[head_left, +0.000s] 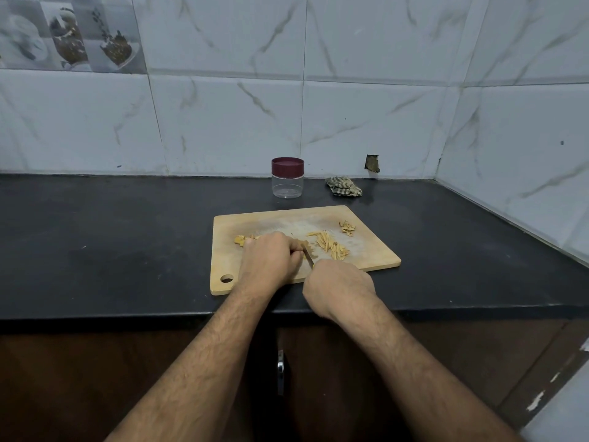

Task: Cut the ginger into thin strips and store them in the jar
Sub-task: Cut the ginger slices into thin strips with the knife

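On the wooden cutting board (pixel 229 266), near the front edge of the black worktop (pixel 111 250), the left hand (pixel 271 258) curls its fingers down over a piece of ginger (pixel 241 240), whose yellow end pokes out toward the board's left edge. The right hand (pixel 339 283) has its grip closed round the handle of a knife (pixel 307 254); only a short stretch of blade shows, running between the two hands and very close to the left fingertips. A loose heap of ginger strips (pixel 328 245) lies to the right of the blade in the middle of the board, and a small clump of peelings (pixel 347 227) sits near the board's far right corner.

The jar (pixel 287 177) stands at the back of the worktop by the tiled wall, empty, with its maroon lid on. A crumpled checked cloth (pixel 343 186) lies just to its right.

The main hazard looks to be the blade's closeness to the holding fingers: as the piece shortens, a slip or roll could bring the edge onto a fingertip. The board's near edge slightly overhangs the front of the worktop, so hard pressure there might shift it. The strips lie near the board's right front edge, and a careless sweep could scatter them.
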`<act>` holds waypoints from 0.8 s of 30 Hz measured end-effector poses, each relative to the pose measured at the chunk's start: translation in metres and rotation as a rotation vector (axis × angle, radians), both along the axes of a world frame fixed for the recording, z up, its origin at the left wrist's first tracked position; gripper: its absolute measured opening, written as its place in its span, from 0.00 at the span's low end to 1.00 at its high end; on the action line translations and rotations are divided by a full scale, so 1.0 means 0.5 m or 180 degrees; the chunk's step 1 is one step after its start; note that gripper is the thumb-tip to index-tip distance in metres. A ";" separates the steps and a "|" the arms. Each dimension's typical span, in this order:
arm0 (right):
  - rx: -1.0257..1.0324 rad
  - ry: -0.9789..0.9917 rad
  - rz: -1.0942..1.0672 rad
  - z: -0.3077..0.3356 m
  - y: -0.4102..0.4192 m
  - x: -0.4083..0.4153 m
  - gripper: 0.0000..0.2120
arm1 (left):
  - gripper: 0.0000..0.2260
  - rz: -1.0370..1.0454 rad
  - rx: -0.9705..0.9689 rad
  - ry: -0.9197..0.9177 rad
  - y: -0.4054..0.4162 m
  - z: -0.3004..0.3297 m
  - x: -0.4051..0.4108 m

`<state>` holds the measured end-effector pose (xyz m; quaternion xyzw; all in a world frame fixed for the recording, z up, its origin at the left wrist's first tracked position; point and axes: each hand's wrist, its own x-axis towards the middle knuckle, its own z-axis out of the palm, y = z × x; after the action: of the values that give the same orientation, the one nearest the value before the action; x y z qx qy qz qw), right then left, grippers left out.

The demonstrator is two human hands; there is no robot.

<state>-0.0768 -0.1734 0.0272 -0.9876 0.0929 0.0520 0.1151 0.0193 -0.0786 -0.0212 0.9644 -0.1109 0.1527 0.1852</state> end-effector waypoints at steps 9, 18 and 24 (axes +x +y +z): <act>-0.0114 0.0144 -0.0067 -0.021 -0.014 -0.036 0.13 | 0.11 0.0055 0.0018 -0.0020 0.002 -0.007 0.005; 0.0040 -0.0119 -0.0015 -0.017 -0.006 -0.021 0.11 | 0.09 0.0061 -0.0121 0.0002 0.002 -0.001 0.000; -0.0018 0.0009 -0.0049 -0.018 0.004 -0.010 0.13 | 0.09 0.0061 -0.0134 -0.0026 0.002 -0.001 -0.002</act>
<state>-0.0820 -0.1716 0.0182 -0.9871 0.1009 0.0522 0.1126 0.0181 -0.0775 -0.0215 0.9607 -0.0992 0.1607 0.2035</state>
